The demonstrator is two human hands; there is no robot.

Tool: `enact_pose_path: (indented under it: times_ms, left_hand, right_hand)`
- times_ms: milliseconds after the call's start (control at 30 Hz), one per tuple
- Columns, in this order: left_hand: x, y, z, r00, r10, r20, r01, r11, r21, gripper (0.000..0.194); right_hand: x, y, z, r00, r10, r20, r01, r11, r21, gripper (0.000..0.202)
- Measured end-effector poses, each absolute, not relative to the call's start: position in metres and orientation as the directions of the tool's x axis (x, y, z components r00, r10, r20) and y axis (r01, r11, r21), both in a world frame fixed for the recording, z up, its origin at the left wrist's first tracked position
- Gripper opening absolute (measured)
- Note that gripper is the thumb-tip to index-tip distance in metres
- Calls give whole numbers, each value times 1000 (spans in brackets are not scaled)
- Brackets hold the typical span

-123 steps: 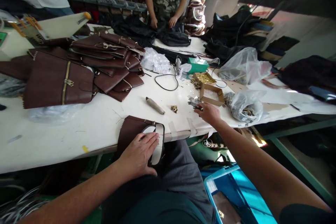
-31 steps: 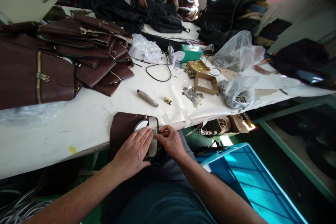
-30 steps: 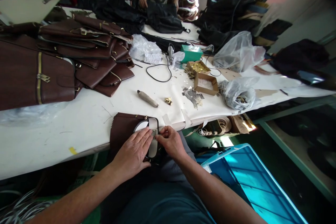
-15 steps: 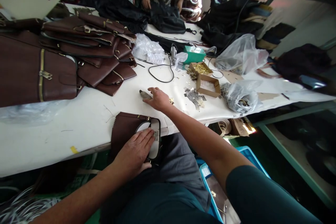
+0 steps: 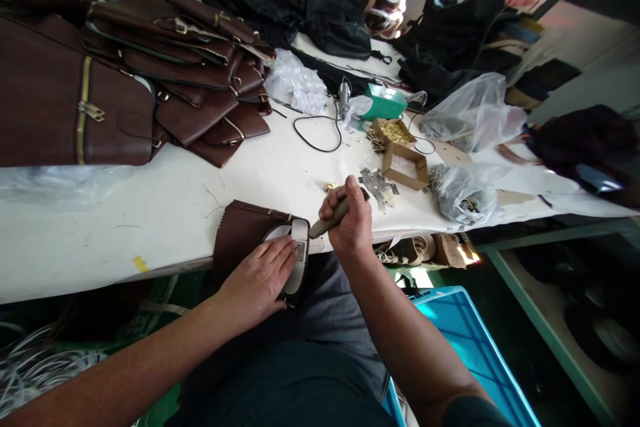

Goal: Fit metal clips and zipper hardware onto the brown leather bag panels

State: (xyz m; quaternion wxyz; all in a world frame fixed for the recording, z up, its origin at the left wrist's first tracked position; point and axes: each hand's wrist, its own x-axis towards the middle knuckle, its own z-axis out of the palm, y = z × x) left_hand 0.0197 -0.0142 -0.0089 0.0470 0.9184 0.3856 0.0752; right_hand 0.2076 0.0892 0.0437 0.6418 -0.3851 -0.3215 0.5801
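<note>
My left hand (image 5: 260, 273) lies flat, fingers stretched out, on a dark brown leather bag piece (image 5: 239, 230) at the table's front edge. By its fingertips a small metal plate (image 5: 301, 251) sits on the piece's pale backing strip. My right hand (image 5: 354, 220) is closed around a grey tapered hand tool (image 5: 327, 221). The tool's rounded end points down left, close to the strip; its dark other end sticks out past my thumb. I cannot make out its exact kind. Just beyond that hand lies a small gold-coloured metal fitting (image 5: 331, 187).
Brown leather bags (image 5: 200, 60) are piled at the left. Flat metal plates (image 5: 377, 187), open cardboard boxes (image 5: 406, 165), a green box (image 5: 384, 102) and plastic bags (image 5: 465, 193) stand to the right. Across the table a person handles a black bag (image 5: 335, 20). A blue crate (image 5: 465, 340) sits below right.
My right hand has picked up the grey tool from the table and brought it right and nearer, beside the leather piece. My left hand stays on the piece. The view has shifted slightly.
</note>
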Motion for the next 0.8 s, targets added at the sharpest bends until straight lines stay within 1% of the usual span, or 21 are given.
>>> enact_pose_path:
  times_ms: [67,133,233,333,433,533,600,700,800]
  left_hand:
    - [21,-15,-8,689,717,104,706,-697,125,93]
    - [22,-15,-5,686,719,109,711,-695,106,94]
    - [23,-15,-3,690,716,112,709,-698,100,92]
    - [22,-15,-5,690,715,108,706,-699,114,91]
    - [21,-16,-9,683,721,115,708,-693,136,90]
    - [21,-18,-12,674,730,114,712,-682,165,92]
    - [22,-19,-13,666,739,105,720,-673,171,95]
    - [23,-21,-11,666,740,94,723,-671,164,94]
    - [23,-22,-10,665,740,97,719,-670,185,89]
  right_hand:
    - [197,84,37,92,994,-50,-486,1,-874,45]
    - [189,84,28,52,997,-54,-470,-24,-882,45]
    - [183,83,20,32,999,-29,-431,-12,-902,42]
    - [184,75,19,-11,999,48,-334,42,-942,41]
    - [186,61,20,-81,989,121,-182,105,-978,42]
    - [190,47,17,-142,967,212,-60,206,-977,40]
    - [192,42,17,-177,951,254,-18,255,-967,38]
    - [195,40,26,-166,960,226,-20,225,-974,39]
    - [196,39,40,-89,969,232,-103,223,-969,42]
